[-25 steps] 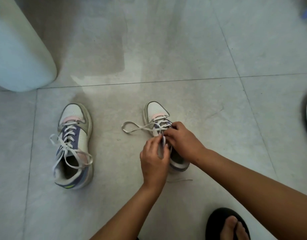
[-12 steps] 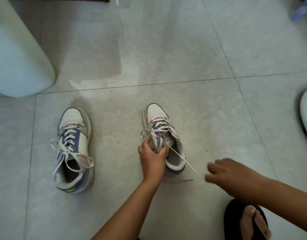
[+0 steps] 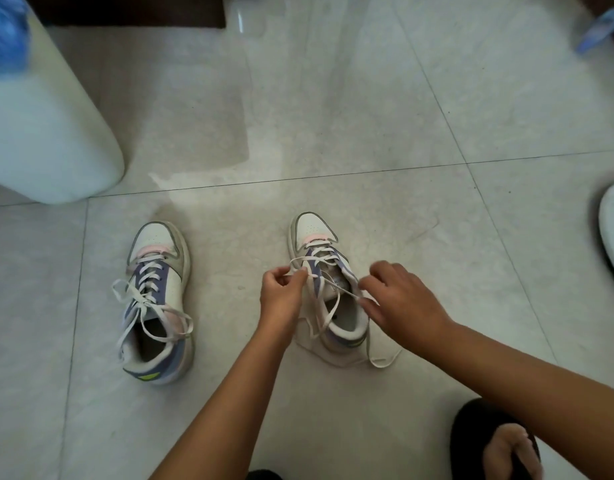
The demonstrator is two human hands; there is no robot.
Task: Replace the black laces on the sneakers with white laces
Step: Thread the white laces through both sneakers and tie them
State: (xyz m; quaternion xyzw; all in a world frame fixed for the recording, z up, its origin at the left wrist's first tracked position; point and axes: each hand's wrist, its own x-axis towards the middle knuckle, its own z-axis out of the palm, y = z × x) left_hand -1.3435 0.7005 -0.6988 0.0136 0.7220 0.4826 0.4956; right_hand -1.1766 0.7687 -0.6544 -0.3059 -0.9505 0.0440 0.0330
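Floor tiles [image 3: 367, 98], pale grey and glossy with thin dark grout lines, fill the head view. Taking the right sneaker [image 3: 328, 282] near the middle as the landmark: a rounded white container [image 3: 39, 133] stands far to its upper left, a dark mat [image 3: 125, 8] lies at the top edge beyond it, and the left sneaker [image 3: 158, 303] sits well to its left, toe pointing the same way, white laces loose over its opening. Below and to the right of the landmark, a foot in a black sandal [image 3: 499, 445] rests on the tiles.

Both forearms reach in from the bottom. The left hand [image 3: 281, 292] hovers at the landmark's left side, thumb and forefinger pinching one strand of the white lace [image 3: 319, 261]. The right hand [image 3: 402, 299] sits at its right side, fingertips pinching the other strand, drawn taut across the tongue. Slack lace trails onto the floor beside the heel.
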